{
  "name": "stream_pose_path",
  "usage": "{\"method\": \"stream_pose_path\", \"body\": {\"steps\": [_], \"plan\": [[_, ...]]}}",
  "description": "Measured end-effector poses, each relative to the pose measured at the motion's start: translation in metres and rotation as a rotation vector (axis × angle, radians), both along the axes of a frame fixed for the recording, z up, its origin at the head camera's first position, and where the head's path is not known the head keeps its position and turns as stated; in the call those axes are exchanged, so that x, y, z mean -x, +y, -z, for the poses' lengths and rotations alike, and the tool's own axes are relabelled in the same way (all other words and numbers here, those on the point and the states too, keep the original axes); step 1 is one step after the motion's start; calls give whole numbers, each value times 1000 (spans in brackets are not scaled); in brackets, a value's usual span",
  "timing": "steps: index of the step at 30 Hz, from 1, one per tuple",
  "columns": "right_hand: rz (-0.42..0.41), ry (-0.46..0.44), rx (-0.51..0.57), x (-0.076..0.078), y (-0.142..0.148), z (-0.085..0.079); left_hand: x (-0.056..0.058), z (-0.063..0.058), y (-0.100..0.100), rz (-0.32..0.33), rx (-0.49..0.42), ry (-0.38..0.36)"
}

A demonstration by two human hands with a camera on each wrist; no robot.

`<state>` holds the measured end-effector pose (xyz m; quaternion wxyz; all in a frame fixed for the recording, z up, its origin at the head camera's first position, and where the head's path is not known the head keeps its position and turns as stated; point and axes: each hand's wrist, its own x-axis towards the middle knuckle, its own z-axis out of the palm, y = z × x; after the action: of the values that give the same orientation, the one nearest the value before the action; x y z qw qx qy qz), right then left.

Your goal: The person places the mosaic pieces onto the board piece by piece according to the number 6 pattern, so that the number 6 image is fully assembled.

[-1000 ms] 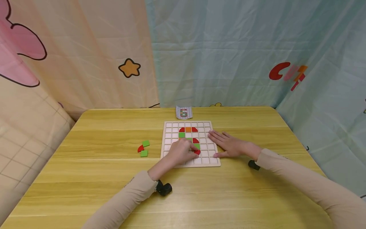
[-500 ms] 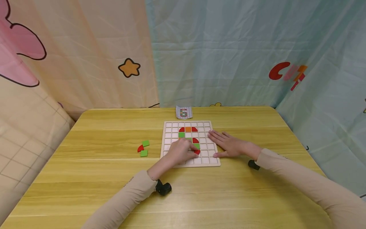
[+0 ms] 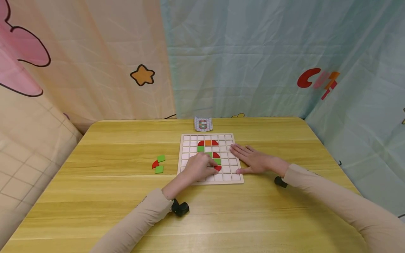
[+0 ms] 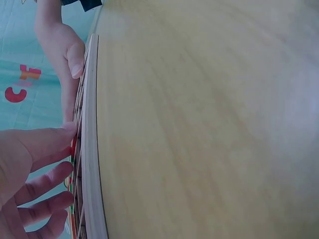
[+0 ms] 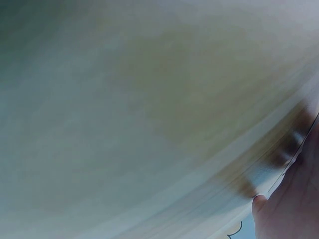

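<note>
My left hand (image 3: 200,166) is over the white gridded board (image 3: 227,177), its thumb and forefinger pinching a red quarter-circle tile (image 3: 218,168) at a cell in the lower middle. Seen from the left wrist, the thumb and forefinger of the left hand (image 4: 30,164) meet right at the board's surface, the other fingers loosely bent. Laid flat with fingers spread, my right hand (image 3: 254,161) rests on the board's right edge. Green tiles (image 3: 200,149), an orange tile (image 3: 207,142) and other red quarter-circles (image 3: 215,143) sit in the cells. The left hand hides part of the pattern.
Left of the board, two green square tiles (image 3: 159,169) and a red quarter-circle piece (image 3: 155,164) lie loose on the wooden table (image 3: 126,147). A small printed card (image 3: 203,124) with a coloured grid figure lies behind the board. Printed curtains hang beyond the table.
</note>
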<state>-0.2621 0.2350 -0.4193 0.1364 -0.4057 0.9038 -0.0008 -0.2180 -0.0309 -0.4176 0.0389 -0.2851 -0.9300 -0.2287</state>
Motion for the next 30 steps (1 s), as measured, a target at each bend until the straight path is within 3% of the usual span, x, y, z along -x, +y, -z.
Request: {"method": "stream_pose_path", "body": {"steps": [30], "plan": [[-1,-14,5,-1,-2,-4,0,-1,-3,-6,-5,-13]]}}
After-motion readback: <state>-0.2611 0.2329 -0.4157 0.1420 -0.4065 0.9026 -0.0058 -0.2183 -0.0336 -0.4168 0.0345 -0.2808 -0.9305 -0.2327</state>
